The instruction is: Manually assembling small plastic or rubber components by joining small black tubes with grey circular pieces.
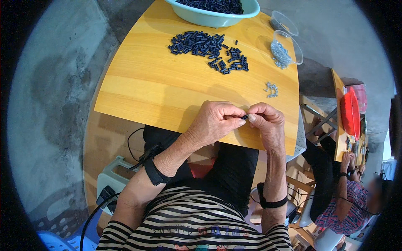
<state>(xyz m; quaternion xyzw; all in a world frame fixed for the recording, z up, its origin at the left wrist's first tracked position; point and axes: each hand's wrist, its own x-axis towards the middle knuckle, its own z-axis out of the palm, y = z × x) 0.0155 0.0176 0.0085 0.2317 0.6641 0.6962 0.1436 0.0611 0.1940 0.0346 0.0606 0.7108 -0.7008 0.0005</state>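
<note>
My left hand pinches a small black plastic piece between thumb and fingertips, just above the near edge of the yellow wooden table. Against the other end of that piece my right hand is closed, thumb and index finger pressed together; whatever lies between them is hidden. Beyond my right hand lies a little group of silver screws. Farther back spreads a pile of similar black pieces, with a looser cluster on its right.
A pale green basin of black pieces stands at the far edge. To its right are a clear tub of screws and another clear tub. On the right another person works at a second table with a red basin.
</note>
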